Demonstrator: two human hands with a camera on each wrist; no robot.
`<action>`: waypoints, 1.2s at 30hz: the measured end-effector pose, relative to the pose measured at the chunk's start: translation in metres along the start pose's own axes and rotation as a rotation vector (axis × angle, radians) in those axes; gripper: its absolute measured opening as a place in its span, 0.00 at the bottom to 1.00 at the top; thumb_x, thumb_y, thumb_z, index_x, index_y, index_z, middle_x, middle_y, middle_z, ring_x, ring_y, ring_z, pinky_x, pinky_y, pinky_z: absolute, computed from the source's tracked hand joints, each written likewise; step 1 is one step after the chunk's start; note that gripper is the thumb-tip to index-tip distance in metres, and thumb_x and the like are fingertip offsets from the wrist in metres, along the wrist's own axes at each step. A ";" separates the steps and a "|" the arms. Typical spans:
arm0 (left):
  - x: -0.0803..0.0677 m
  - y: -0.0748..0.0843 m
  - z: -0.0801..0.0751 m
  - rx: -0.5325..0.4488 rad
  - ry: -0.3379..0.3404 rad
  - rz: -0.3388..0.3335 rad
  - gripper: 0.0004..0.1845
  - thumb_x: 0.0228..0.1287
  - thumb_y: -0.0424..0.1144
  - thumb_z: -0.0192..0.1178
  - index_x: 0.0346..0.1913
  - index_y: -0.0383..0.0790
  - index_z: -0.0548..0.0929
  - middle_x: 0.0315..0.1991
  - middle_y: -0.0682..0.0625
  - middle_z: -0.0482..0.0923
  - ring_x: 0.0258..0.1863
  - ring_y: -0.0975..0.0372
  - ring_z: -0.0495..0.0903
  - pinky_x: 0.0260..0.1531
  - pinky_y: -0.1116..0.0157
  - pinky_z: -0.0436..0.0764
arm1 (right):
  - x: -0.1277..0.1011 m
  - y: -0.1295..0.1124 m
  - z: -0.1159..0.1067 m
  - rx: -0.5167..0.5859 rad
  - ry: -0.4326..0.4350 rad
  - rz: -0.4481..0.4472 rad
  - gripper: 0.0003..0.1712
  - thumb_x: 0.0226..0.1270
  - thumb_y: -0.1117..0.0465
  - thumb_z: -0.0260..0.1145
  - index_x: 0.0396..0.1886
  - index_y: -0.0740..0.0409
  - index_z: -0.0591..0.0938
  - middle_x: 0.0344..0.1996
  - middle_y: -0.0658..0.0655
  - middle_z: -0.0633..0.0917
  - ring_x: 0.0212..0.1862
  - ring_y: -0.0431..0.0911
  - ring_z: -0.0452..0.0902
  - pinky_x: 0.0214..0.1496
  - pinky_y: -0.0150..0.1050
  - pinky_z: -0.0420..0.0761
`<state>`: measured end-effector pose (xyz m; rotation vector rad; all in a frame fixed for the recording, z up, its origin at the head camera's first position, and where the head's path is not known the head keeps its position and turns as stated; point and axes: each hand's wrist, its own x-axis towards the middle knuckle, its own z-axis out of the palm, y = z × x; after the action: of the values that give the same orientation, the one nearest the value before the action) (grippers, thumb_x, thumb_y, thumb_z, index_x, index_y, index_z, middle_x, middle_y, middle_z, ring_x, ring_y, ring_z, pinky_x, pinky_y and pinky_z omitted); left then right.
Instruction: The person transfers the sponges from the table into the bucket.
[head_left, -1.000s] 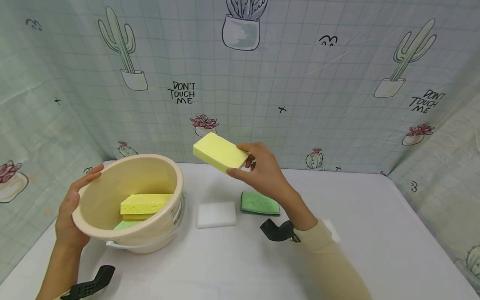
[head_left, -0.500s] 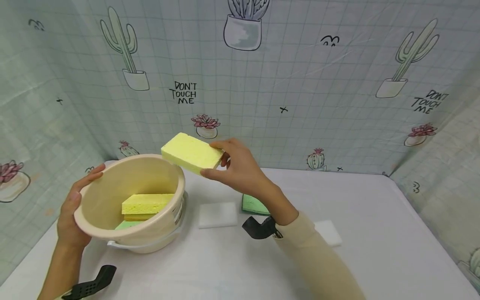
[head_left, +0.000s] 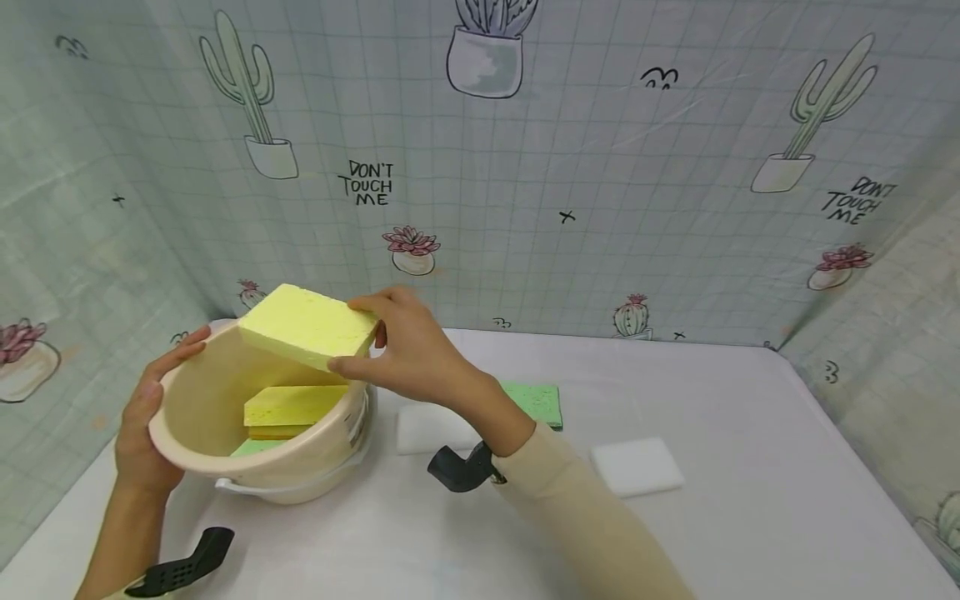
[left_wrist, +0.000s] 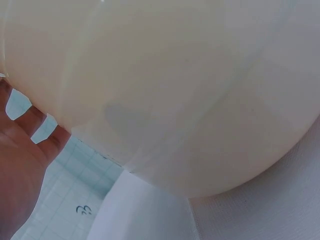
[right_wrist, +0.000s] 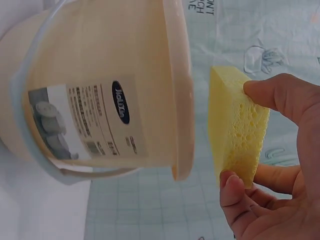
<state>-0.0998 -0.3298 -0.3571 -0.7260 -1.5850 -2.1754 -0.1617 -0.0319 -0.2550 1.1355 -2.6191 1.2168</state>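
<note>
My right hand (head_left: pixel 416 346) pinches a thick yellow sponge (head_left: pixel 303 325) at its right end, thumb on one side and fingers on the other. The sponge is tilted and overlaps the far right rim of a cream bucket (head_left: pixel 318 467) in the head view; in the right wrist view the held sponge (right_wrist: pixel 235 125) is just off the rim. My left hand (head_left: pixel 146 425) holds the bucket's left side at the rim. Inside the bucket lie another yellow sponge (head_left: pixel 296 406) and a green piece (head_left: pixel 255 447), partly hidden by the bucket wall.
On the white table (head_left: pixel 750 433) lie a green sponge (head_left: pixel 536 402), partly behind my right arm, and two white foam pads, one at the middle (head_left: pixel 427 429), one further right (head_left: pixel 637 467). The bucket's handle (head_left: pixel 262 487) hangs down in front. A cactus-print cloth (head_left: pixel 480 183) backs the table.
My right hand has carried the yellow sponge leftward from over the table to the bucket's mouth. The left hand and bucket stay put. The right white pad has come into fuller view.
</note>
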 end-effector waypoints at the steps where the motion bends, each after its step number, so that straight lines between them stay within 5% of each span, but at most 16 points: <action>1: 0.000 0.000 0.000 0.000 -0.001 0.000 0.29 0.69 0.31 0.21 0.68 0.27 0.61 0.73 0.41 0.49 0.70 0.55 0.52 0.61 0.68 0.64 | 0.002 -0.001 0.002 0.001 -0.007 0.005 0.37 0.55 0.47 0.72 0.62 0.58 0.74 0.48 0.49 0.70 0.39 0.40 0.70 0.36 0.27 0.73; 9: 0.001 0.001 0.000 0.031 0.023 -0.009 0.28 0.69 0.33 0.25 0.67 0.27 0.63 0.72 0.41 0.51 0.70 0.56 0.51 0.61 0.68 0.65 | 0.013 -0.012 0.016 -0.014 -0.063 0.030 0.39 0.54 0.46 0.72 0.64 0.57 0.73 0.53 0.51 0.68 0.47 0.37 0.67 0.44 0.25 0.71; 36: 0.003 0.004 0.003 0.022 0.007 0.004 0.28 0.70 0.31 0.23 0.67 0.26 0.62 0.72 0.40 0.50 0.71 0.55 0.50 0.61 0.69 0.65 | 0.026 -0.019 0.028 -0.146 -0.159 0.033 0.37 0.58 0.46 0.69 0.65 0.54 0.73 0.55 0.55 0.70 0.49 0.41 0.69 0.47 0.26 0.71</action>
<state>-0.0992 -0.3285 -0.3517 -0.7138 -1.5999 -2.1523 -0.1620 -0.0747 -0.2542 1.2128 -2.7982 0.9580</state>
